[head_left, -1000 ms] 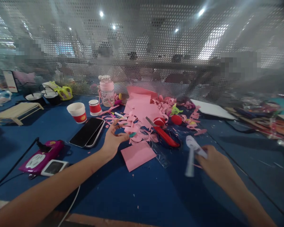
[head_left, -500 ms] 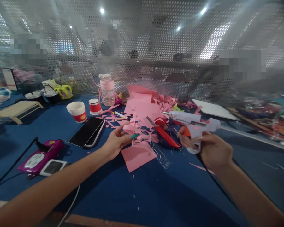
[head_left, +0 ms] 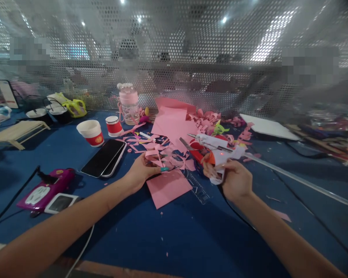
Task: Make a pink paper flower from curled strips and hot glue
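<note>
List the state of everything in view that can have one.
Right hand: closed around the glue gun
Glue gun: held, red light lit, clear stick projecting from its rear
Left hand: at the pink strips, grip unclear
Pink card: lying flat
Red-handled tool: lying, partly hidden
Top phone: screen dark
Bottle: upright, lid on
White-and-red cup: upright, open
Purple socket box: black plug in
</note>
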### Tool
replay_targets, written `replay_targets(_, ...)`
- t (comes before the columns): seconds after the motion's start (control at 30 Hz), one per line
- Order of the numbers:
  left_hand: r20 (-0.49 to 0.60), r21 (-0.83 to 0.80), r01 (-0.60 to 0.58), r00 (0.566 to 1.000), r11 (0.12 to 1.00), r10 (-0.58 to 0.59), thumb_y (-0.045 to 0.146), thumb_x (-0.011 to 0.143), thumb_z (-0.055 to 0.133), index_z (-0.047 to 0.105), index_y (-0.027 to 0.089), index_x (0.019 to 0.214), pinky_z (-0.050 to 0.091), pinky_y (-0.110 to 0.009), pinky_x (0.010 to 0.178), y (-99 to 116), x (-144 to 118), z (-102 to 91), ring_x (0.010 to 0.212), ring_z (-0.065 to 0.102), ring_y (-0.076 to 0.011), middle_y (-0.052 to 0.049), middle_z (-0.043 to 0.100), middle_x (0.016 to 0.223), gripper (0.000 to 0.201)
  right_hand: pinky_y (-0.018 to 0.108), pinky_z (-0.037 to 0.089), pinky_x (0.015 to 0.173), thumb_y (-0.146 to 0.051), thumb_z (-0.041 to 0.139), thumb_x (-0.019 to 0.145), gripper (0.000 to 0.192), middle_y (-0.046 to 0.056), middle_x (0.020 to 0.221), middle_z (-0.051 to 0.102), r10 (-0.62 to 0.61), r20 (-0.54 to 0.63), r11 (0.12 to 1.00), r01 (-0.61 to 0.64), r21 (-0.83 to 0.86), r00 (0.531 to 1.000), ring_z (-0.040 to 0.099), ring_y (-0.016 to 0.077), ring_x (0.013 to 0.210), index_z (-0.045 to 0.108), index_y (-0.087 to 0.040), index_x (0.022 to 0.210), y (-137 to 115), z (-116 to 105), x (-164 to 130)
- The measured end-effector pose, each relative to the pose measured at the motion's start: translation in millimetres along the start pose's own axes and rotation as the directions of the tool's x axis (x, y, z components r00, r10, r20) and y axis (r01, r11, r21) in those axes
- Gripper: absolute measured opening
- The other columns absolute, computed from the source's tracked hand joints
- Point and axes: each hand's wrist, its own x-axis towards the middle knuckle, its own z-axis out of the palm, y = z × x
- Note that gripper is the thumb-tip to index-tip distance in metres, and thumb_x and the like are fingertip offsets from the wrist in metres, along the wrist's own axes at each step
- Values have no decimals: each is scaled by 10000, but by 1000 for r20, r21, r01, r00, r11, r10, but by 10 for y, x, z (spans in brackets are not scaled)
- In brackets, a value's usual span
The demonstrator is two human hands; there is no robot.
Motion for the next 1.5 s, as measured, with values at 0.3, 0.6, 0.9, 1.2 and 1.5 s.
replay_targets(0.3,89,-119,106,991,987,-95,-32,539,704,582,166,960,552,-347,756,51,-22,19,816,668,-212,-75,597,1131,481,296,307,418,-235,403,526,182,11,458,425,10,220,1000,-16,25,975,330,128,380,542,-194,635,145,-29,-32)
replay_targets(0.6,34,-87,159,987,984,-156,-36,575,676,487,285,1182,560,-392,735,46,-14,-35,833,668,-234,-54,572,1118,712,302,288,420,-291,383,542,233,17,500,435,24,210,995,-2,-104,977,327,132,397,539,-184,677,143,9,-61)
replay_targets(0.9,104,-3,63,993,998,-62,-47,556,690,412,362,1266,557,-292,715,44,-21,-30,825,669,-199,-49,554,1140,866,235,246,360,-473,591,675,289,-33,440,441,89,244,955,-14,-295,966,362,91,364,564,-186,670,236,-96,-70)
replay_targets(1.2,97,76,31,995,997,-38,-44,508,710,405,371,1283,516,-188,571,50,-37,3,672,621,-90,-46,530,1131,930,228,318,386,-515,608,677,355,-31,533,508,97,252,908,18,-418,963,397,77,400,561,-180,785,173,-47,-123)
replay_targets(1.5,130,94,26,991,995,-38,-21,498,728,363,355,1312,490,-174,579,40,-54,17,681,569,-66,-37,516,1101,969,224,302,353,-614,644,584,496,0,527,541,91,244,927,8,-376,965,383,65,377,583,-148,744,256,-90,-108)
